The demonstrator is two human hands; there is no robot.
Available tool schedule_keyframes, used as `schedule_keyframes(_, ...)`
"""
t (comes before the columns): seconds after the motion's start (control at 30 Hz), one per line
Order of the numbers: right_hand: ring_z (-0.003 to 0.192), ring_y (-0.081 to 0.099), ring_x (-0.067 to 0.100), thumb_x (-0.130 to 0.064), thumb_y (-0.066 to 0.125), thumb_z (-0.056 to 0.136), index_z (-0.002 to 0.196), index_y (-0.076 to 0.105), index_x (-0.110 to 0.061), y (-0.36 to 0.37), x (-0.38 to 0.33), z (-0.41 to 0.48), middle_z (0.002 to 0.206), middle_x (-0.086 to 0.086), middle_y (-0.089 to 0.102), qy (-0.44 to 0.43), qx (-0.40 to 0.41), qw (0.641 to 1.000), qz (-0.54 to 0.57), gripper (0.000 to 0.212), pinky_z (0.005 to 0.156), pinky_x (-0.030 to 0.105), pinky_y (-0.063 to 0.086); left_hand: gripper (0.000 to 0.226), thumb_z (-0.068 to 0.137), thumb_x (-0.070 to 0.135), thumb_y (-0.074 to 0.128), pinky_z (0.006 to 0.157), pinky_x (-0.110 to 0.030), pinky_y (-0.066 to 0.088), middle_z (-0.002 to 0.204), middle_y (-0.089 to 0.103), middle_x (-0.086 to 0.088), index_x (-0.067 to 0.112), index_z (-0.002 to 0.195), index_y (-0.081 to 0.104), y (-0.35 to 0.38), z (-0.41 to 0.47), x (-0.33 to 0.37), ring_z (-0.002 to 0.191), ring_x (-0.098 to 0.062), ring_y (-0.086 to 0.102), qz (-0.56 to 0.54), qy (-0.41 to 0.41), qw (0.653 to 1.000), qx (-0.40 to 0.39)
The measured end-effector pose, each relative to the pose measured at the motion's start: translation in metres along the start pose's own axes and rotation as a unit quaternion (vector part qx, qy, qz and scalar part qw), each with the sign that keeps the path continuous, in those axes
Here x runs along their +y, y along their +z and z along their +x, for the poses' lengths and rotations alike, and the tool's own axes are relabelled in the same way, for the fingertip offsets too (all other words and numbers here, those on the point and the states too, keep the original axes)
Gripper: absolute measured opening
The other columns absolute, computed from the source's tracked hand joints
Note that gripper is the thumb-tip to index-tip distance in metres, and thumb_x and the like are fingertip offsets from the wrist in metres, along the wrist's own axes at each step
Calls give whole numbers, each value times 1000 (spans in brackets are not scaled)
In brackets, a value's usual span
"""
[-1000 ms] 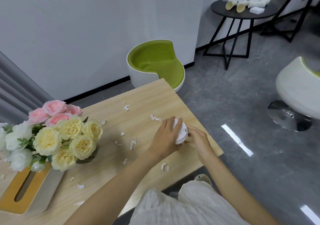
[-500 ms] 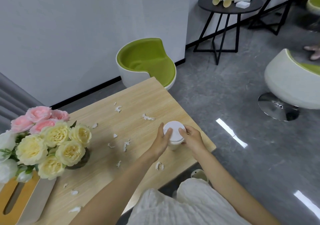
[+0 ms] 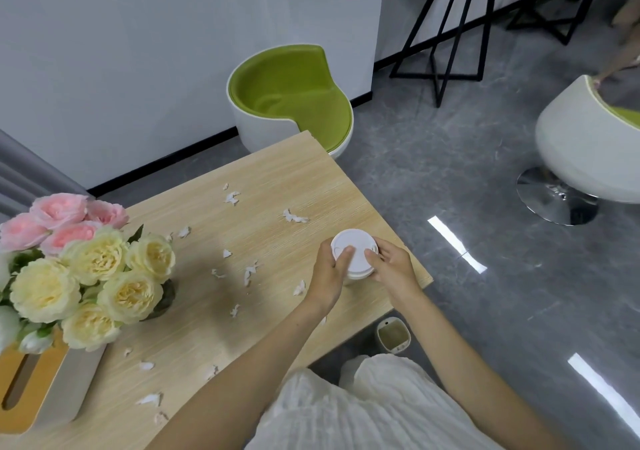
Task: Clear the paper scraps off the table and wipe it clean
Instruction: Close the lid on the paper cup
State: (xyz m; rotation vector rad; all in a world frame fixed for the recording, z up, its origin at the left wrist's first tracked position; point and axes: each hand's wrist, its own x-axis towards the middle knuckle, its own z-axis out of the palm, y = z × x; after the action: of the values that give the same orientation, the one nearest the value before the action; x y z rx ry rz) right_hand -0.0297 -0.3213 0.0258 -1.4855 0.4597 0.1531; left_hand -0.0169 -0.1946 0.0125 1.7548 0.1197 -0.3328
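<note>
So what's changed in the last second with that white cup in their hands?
The cup was tipped sideways under the left hand; now it is upright, lid up. The left hand and the right hand gripped it throughout, and both thumbs now lie on the lid. The scraps, flowers and tissue box stayed put on the table.

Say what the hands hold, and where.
The white round container, at its top: the left hand wraps the left side, fingers over the top; the right hand grips the right rim.
</note>
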Motion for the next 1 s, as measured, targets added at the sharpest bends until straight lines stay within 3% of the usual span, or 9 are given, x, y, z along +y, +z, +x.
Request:
schedule_keyframes(0.2, 103, 64, 14, -9, 54, 93, 106, 64, -28, 9, 4, 6, 106, -6, 69, -30, 8, 999, -19, 25, 90, 38, 54, 29, 97, 37, 49, 80, -16, 41, 119, 55, 1, 22, 121, 41, -3, 6, -2, 108, -12, 53, -1, -1, 1000, 22)
schedule_keyframes(0.37, 123, 51, 20, -10, 54, 92, 136, 49, -19, 20, -6, 23, 136, 1, 53, -1, 41, 998, -55, 46, 100, 45, 48, 42, 98, 41, 43, 65, -9, 42, 121, 52, 1, 16, 130, 37, -13, 14, 11, 97, -5, 52, -3, -40, 999, -9)
schedule_keyframes(0.47, 121, 53, 23, -10, 54, 91, 132, 55, -19, 21, -2, 27, 132, 2, 57, 2, 43, 997, -68, 42, 98, 47, 49, 47, 99, 47, 37, 83, -21, 43, 126, 48, 2, 21, 137, 31, -14, 7, 9, 105, -9, 50, -56, -72, 996, 0)
schedule_keyframes(0.53, 119, 55, 25, -13, 53, 90, 129, 57, -20, 24, 1, 25, 127, 1, 60, 7, 43, 997, -66, 40, 98, 48, 49, 53, 93, 53, 46, 100, -31, 41, 132, 48, 7, 28, 137, 33, -9, -1, 0, 117, -10, 49, -78, -55, 995, 9)
schedule_keyframes(0.63, 117, 53, 20, -20, 48, 94, 128, 56, -19, 25, -5, 21, 122, -6, 58, -7, 50, 988, -144, 35, 96, 39, 48, 55, 81, 49, 62, 101, -33, 43, 131, 50, 10, 39, 129, 38, -2, -8, -4, 120, -10, 49, -90, -33, 995, -8)
schedule_keyframes(0.73, 81, 51, 18, -28, 46, 96, 82, 61, -19, 22, -22, 28, 79, -6, 56, -35, 40, 979, -195, 23, 67, 29, 40, 46, 91, 36, 59, 97, -32, 42, 131, 51, 9, 41, 130, 35, -7, -4, -2, 119, -15, 49, -87, -29, 995, -24)
schedule_keyframes(0.8, 68, 46, 17, -25, 50, 94, 66, 58, -11, 19, -31, 38, 64, 7, 54, -46, 8, 972, -230, 32, 59, 30, 36, 66, 89, 42, 59, 108, -40, 37, 144, 42, 9, 39, 144, 23, -11, -1, -4, 130, -16, 41, -73, -36, 996, -36)
schedule_keyframes(0.87, 81, 58, 20, -14, 51, 91, 88, 72, -5, 16, -32, 48, 85, 12, 69, -41, -37, 969, -239, 23, 72, 33, 48, 76, 82, 51, 62, 110, -48, 35, 146, 41, 6, 38, 146, 23, -14, 3, -6, 133, -20, 40, -57, -39, 996, -50)
schedule_keyframes(1.0, 103, 62, 24, -7, 51, 93, 108, 69, -4, 19, -28, 53, 106, 8, 69, -26, -32, 974, -222, 24, 89, 37, 51, 78, 77, 48, 67, 105, -44, 42, 139, 49, 5, 37, 145, 30, -16, 7, -5, 128, -20, 46, -86, -52, 994, -43)
